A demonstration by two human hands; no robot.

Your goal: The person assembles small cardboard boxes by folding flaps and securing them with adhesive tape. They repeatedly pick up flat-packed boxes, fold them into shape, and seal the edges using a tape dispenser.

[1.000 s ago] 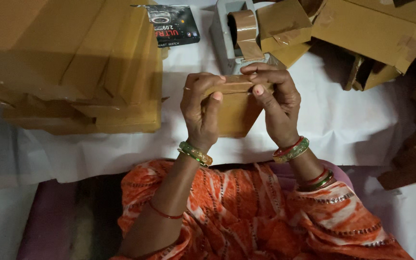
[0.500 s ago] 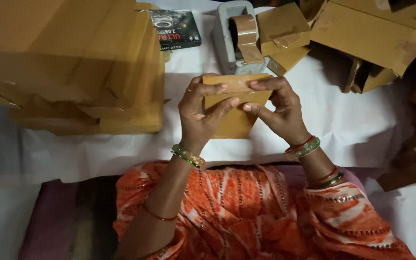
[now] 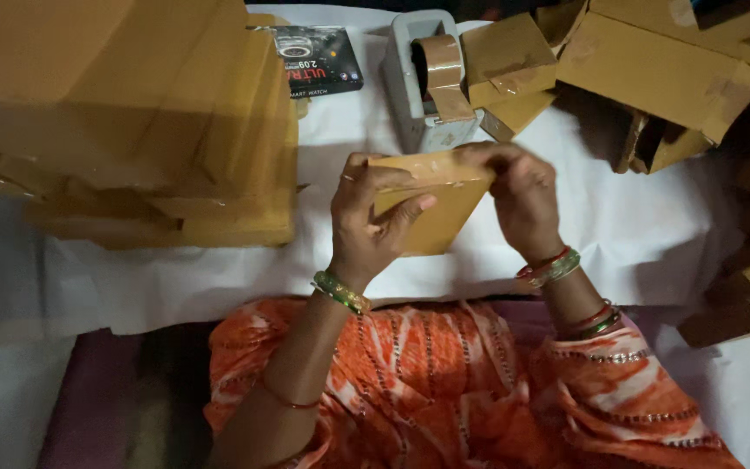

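Both hands up off the white cloth (image 3: 653, 226), holding a small brown box (image 3: 431, 208) between them, just in front of the tape dispenser (image 3: 427, 82).

Left hand (image 3: 371, 217): fingers curled round box's left side, thumb across its face, gripping. Right hand (image 3: 523, 204): closed over the top right edge, fingertips pinched on a shiny strip along the top, prob. tape; blurred, can't tell more.

Change vs half a sec ago: box sits a bit lower and tilted, right hand has slid out along the top edge toward the corner. A sec ago both hands were bunched over the top. Reads as the strip being pressed down along the seam.

Around: tall stack of flat brown cartons (image 3: 132, 122) to the left, dark printed box (image 3: 314, 61) behind it, loose sealed boxes (image 3: 661, 69) to the right.
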